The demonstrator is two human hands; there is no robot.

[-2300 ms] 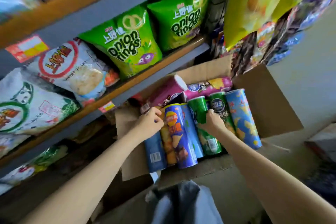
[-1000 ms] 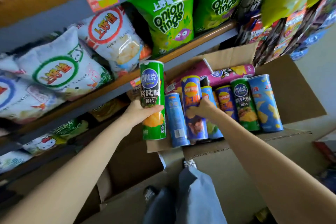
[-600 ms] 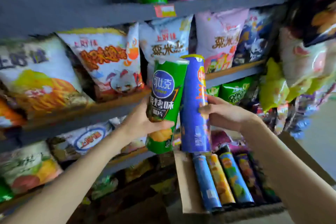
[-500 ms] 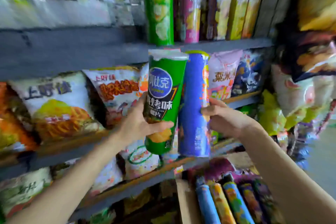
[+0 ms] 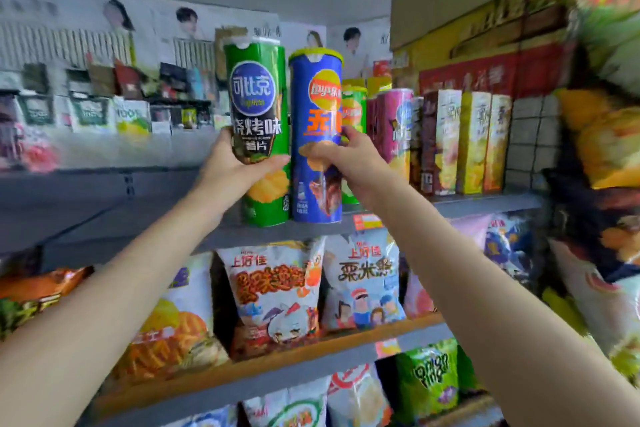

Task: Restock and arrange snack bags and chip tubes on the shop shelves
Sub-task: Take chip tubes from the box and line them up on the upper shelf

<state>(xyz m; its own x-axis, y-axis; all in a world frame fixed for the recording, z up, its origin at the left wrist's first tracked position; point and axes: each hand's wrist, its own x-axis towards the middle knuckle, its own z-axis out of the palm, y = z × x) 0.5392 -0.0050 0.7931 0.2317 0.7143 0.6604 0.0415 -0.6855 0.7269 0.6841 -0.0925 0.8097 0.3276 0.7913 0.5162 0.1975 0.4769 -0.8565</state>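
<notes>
We see the grey shelf unit point(image 5: 104, 184) filling the view, with several tiers. Top tier point(image 5: 485, 203): upright tubes and tall cartons point(image 5: 464, 142) standing at right, small boxes point(image 5: 93, 114) blurred far left. Tier below: snack bags point(image 5: 273, 291) side by side on a wood-edged shelf point(image 5: 311, 354); green bags point(image 5: 429, 374) lower still. More bags point(image 5: 602, 149) hang at the right edge, blurred.

We hold two chip tubes upright, touching side by side, at the top tier's front edge. Whether their bases rest on the shelf we can't tell.

Left hand point(image 5: 230, 172) grips the green tube point(image 5: 258, 114) around its middle, thumb across the front. Right hand point(image 5: 346, 159) grips the blue tube point(image 5: 317, 121) likewise, fingers wrapped round the body. Just behind the blue tube stands a yellow-green tube point(image 5: 353, 107), then a pink tube point(image 5: 394, 121).
</notes>
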